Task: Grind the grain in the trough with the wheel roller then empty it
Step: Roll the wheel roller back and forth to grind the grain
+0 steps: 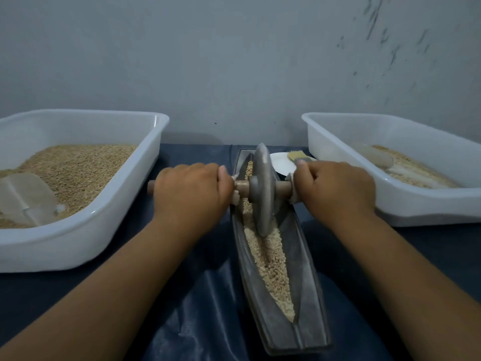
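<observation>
Long dark metal trough point(307, 287) lying lengthwise on the blue-covered tabletop point(390, 256), narrow end pointing away toward the wall. Crushed grain point(270, 267) heaped along its channel, from the near tip up past the wheel. Grey wheel roller point(263, 190) standing upright in the far half of the trough, rim down in the grain, wooden axle point(242, 191) crossing it from side to side. Left hand point(190, 191) curled round the left end of the axle, grip closed on it (a stub of wood showing past the knuckles). Right hand point(335, 188) curled round the right end, grip likewise closed on the axle. Left: white tub point(86, 241) holding whole grain and a clear scoop point(28, 199). Right: second white tub point(416, 212) with a thinner layer of grain. Behind the wheel, a white dish point(282, 162) with a brush point(298, 156) on it.
</observation>
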